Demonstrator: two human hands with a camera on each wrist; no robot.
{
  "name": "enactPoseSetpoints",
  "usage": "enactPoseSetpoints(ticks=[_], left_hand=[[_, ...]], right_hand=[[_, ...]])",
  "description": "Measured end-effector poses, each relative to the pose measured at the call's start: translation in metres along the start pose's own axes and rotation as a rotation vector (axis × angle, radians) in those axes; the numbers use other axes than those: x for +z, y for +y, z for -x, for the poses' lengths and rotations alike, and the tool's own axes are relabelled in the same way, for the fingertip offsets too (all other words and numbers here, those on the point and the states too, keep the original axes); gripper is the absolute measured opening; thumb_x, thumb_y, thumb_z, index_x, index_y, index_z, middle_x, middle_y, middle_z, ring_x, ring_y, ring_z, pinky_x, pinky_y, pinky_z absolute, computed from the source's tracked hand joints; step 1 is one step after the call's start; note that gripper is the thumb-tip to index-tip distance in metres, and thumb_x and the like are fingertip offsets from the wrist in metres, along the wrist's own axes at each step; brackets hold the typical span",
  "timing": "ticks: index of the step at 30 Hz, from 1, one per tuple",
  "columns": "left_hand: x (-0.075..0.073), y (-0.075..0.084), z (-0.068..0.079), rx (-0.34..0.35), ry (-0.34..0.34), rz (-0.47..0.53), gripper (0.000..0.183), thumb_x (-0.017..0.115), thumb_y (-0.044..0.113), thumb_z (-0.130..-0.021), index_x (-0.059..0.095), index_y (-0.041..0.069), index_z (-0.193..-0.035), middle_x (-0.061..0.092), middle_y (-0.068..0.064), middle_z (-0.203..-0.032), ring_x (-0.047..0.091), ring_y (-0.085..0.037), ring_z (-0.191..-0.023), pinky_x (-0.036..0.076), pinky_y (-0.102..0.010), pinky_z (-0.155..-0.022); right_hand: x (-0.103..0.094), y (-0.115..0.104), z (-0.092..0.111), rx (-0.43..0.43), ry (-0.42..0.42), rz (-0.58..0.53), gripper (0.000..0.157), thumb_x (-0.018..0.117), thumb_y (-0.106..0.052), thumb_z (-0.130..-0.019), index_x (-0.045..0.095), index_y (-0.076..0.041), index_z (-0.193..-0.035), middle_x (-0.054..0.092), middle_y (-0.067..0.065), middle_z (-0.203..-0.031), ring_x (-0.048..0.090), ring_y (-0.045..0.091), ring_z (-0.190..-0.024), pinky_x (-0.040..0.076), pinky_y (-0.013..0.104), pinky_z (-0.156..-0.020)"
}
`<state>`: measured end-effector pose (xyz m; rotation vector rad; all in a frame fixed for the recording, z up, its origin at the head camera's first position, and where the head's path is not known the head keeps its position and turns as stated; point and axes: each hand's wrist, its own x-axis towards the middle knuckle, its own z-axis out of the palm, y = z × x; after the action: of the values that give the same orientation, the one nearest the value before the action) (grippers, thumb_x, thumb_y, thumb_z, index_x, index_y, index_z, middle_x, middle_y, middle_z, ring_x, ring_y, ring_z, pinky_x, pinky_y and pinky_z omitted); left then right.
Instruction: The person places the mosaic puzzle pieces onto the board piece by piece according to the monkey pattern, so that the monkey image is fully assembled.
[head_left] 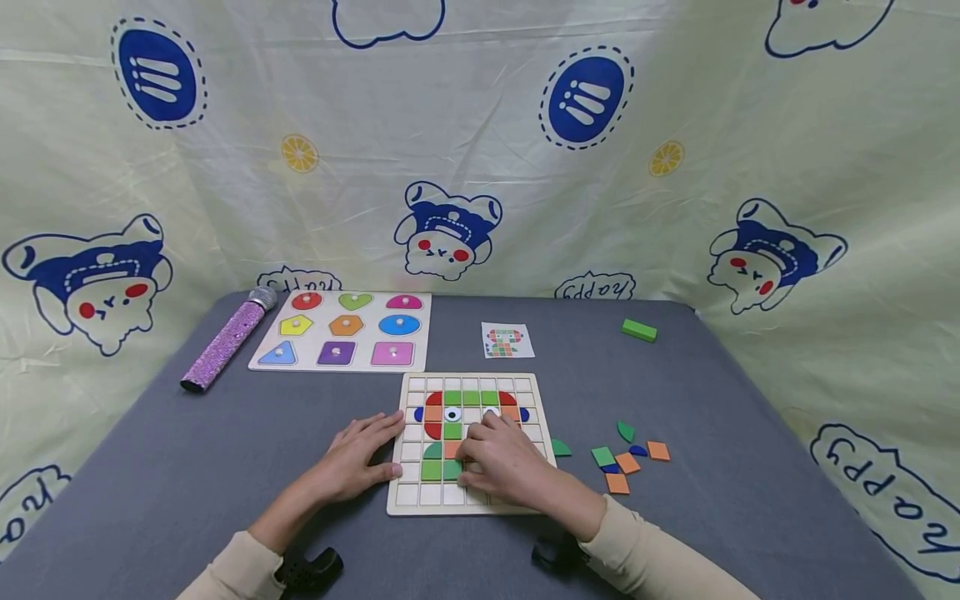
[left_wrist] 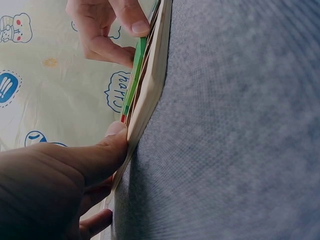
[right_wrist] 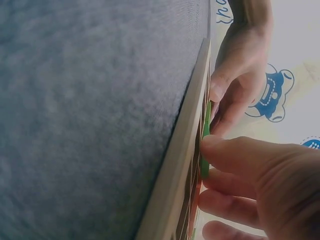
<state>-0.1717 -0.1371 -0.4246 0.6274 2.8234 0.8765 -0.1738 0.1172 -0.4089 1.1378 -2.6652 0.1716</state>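
A light wooden grid board [head_left: 412, 500] lies on the grey table, partly filled with red, green, orange and blue pieces and a white eye tile [head_left: 452, 414]. My left hand [head_left: 352, 457] rests along its left edge, thumb and fingers extended and touching the rim. Over the lower middle of the board, my right hand [head_left: 510, 462] has its fingers bent, thumb and forefinger pinching a green tile [right_wrist: 205, 165] low against the grid. That hand covers several cells around it. In the left wrist view, the green pieces [left_wrist: 134, 80] stand slightly above the board's surface.
Loose orange, green and blue pieces [head_left: 617, 483] are scattered right of the board. A small pattern card [head_left: 507, 341] lies behind it. At the back left are a shape puzzle board [head_left: 360, 350] and a glittery purple microphone [head_left: 228, 342]. A green block [head_left: 639, 331] sits at the back right.
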Motion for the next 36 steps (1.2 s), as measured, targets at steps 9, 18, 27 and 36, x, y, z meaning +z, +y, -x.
enactPoseSetpoints(ticks=[9,18,27,36], left_hand=[[0.001,0.000,0.001,0.008,0.009,0.007,0.066,0.066,0.030,-0.087,0.040,0.006,-0.143,0.035,-0.008,-0.153,0.026,-0.037,-0.142,0.015,-0.065,-0.109],[0.000,0.001,0.001,-0.009,0.003,0.005,0.066,0.066,0.031,-0.087,0.040,0.007,-0.143,0.035,-0.008,-0.153,0.026,-0.037,-0.142,0.015,-0.066,-0.108],[-0.001,0.002,0.000,-0.019,-0.004,-0.003,0.067,0.066,0.032,-0.087,0.040,0.008,-0.144,0.035,-0.007,-0.153,0.026,-0.037,-0.142,0.015,-0.066,-0.109],[-0.001,0.003,0.001,-0.014,-0.004,0.001,0.067,0.066,0.031,-0.087,0.040,0.008,-0.144,0.035,-0.007,-0.153,0.026,-0.037,-0.142,0.014,-0.065,-0.110]], right_hand=[[-0.002,0.003,0.004,0.000,0.039,-0.006,0.015,0.076,-0.034,-0.075,0.073,-0.023,-0.085,0.062,-0.010,-0.081,0.045,0.010,-0.078,0.034,0.025,-0.069],[-0.012,0.022,0.024,0.073,0.055,-0.046,0.020,0.079,-0.034,-0.073,0.074,-0.021,-0.089,0.062,-0.008,-0.086,0.046,0.010,-0.085,0.038,0.029,-0.074],[-0.028,0.057,0.059,0.175,0.005,-0.078,0.026,0.079,-0.034,-0.074,0.073,-0.019,-0.095,0.062,-0.008,-0.089,0.045,0.008,-0.085,0.035,0.030,-0.075],[-0.040,0.099,0.104,0.246,0.007,-0.102,0.026,0.079,-0.029,-0.074,0.073,-0.020,-0.098,0.059,-0.009,-0.088,0.039,0.005,-0.082,0.032,0.029,-0.073]])
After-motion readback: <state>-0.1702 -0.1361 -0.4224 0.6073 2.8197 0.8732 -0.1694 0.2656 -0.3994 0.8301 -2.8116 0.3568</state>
